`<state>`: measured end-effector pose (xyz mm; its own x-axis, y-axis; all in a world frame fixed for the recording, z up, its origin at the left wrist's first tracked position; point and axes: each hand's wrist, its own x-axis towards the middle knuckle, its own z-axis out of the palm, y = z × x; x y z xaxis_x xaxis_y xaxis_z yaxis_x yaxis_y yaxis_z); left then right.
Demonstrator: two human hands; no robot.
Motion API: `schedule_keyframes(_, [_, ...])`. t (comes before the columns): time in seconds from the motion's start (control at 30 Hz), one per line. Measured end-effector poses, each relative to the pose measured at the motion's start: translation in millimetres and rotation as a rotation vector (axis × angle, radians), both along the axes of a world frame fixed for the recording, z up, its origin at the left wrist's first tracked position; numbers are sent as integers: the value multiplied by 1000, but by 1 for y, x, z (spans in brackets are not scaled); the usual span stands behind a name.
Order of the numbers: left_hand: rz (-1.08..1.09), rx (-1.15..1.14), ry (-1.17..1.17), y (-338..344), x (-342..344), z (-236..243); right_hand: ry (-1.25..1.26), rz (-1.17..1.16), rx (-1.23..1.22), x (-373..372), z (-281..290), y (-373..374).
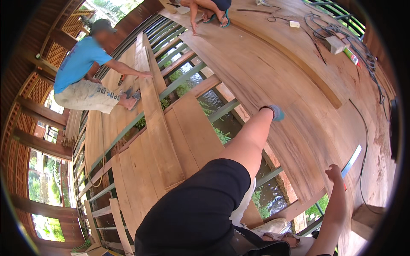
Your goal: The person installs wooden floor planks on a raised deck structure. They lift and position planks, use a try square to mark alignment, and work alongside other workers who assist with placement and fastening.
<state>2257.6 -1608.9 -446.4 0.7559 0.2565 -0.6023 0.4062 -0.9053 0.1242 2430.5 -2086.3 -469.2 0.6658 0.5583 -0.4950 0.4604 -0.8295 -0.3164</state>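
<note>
My left hand, in a blue-grey glove with a dark cuff, rests on a long wide brown board; its fingers do not show clearly. My bare right hand is over the near right part of the boards, fingers curled in; whatever they hold, if anything, is hidden. Right beside it lies a tool with a narrow pale-blue blade that looks like a handsaw, with a bit of red-orange next to my wrist. I cannot tell whether my right hand touches it.
Beams span gaps above water and plants. A person in a blue shirt squats left, one hand on a loose plank. Another person's hand touches the far boards. Cables, a glue bottle and a block lie right.
</note>
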Motion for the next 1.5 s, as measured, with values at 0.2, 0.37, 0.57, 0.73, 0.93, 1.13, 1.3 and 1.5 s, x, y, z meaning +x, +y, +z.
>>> schedule_keyframes(0.2, [-10, -90, 16, -11, 26, -20, -32, -1, -56, 14, -3, -4])
schedule_keyframes(0.37, [-51, 33, -66, 35, -7, 3, -41, 66, 67, 3, -31, 37])
schedule_keyframes(0.57, [391, -549, -681, -69, -113, 59, -217, -93, 137, 23, -20, 39])
schedule_keyframes(0.73, [885, -401, -363, -134, -348, -32, -224, -75, 310, 5, -65, 113])
schedule_keyframes(0.93, [1150, -66, 137, -149, -502, -37, -297, 164, 371, -32, -58, 184])
schedule_keyframes(1.13, [1178, 112, -75, -105, -456, -20, -221, -24, 548, 5, -16, 175])
schedule_keyframes(1.3, [976, 26, -225, -97, -435, 19, -112, -186, 498, -10, 37, 123])
schedule_keyframes(1.5, [789, -370, -107, -144, -459, 158, 111, 205, -353, -176, 74, -98])
